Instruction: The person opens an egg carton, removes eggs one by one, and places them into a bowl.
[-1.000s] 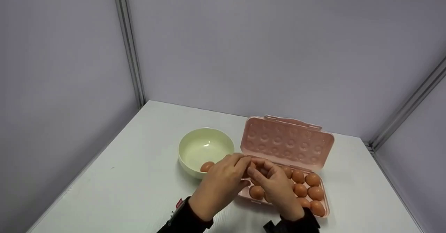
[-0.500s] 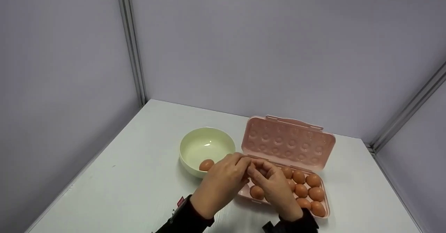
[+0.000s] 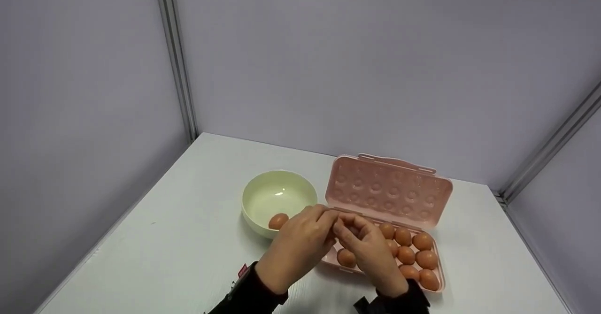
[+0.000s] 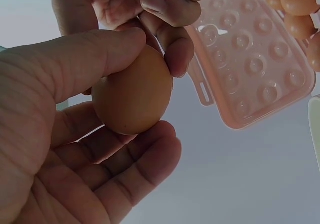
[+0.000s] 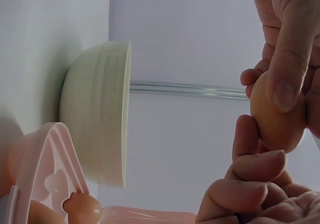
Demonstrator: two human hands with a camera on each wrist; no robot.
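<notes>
Holding one brown egg (image 4: 132,91) between both hands above the near left corner of the pink egg box (image 3: 425,283), just beside the bowl. Left hand (image 3: 298,248): thumb lying across the top of the egg, four fingers cupping it from below, loosely curled (clear in the left wrist view). Right hand (image 3: 371,253): pinching the same egg at its other end, fingertips (image 4: 177,51) pressing on the shell, thumb (image 5: 285,48) bearing on its side in the right wrist view. Both hands gripping, neither spread flat. Egg sitting clear of box and table, not touching either.

Resting in the cream bowl (image 3: 256,189): one more egg (image 3: 278,221), lying against the near wall.

Box standing open, lid (image 3: 389,189) tilting back toward the wall, dimples showing on its inner face. Remaining eggs (image 3: 413,255) sitting in the cups of the lower tray, mostly on its right side (exact count partly hidden by the right hand).

All standing on the white table (image 3: 178,239); dark sleeves (image 3: 251,297) showing at both wrists.
</notes>
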